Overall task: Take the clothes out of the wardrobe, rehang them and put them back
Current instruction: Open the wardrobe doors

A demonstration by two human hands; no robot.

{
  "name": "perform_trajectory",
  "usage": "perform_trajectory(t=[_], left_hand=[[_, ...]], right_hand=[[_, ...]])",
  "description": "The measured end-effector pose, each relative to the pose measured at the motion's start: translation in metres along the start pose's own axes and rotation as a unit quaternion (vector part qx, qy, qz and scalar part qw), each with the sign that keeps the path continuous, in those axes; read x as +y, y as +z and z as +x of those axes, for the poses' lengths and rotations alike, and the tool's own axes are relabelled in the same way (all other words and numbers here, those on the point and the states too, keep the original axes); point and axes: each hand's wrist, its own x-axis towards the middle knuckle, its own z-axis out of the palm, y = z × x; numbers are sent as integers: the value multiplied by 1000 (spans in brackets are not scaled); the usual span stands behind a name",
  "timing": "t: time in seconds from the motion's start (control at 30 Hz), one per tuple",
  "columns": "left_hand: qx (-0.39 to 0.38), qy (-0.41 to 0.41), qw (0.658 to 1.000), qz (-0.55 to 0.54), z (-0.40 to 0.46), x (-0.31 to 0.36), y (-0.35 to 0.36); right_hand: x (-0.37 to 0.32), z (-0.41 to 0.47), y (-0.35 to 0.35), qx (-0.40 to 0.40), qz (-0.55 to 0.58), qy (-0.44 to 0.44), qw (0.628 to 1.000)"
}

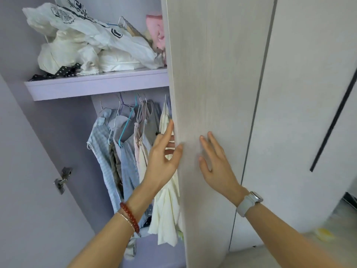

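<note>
Carefully, the left hand (164, 157) is curling around the wardrobe door (212, 93) edge while the right hand (216, 163) is pressing flat, fingers spread; closing could be pinching fingers or the cream garment (166, 206).

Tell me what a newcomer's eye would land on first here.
First, the two hands at centre: the left hand hooks its fingers round the edge of the pale wardrobe door, while the right hand lies flat on its front. Next, the heap of white clothes on the upper shelf, and the hanging garments below it.
</note>
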Motion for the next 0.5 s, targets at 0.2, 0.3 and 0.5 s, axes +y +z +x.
perform_trajectory(t=[0.2,0.3,0.5], left_hand=[[-90,87,991,-48,-17,23,15],[-155,145,975,-61,-19,33,33],[-225,242,944,-12,-11,57,94]], right_hand=[[-8,-33,-30,58,77,55,994],[-8,-49,-48,101,113,72,986],[7,-83,-99,170,99,115,974]])
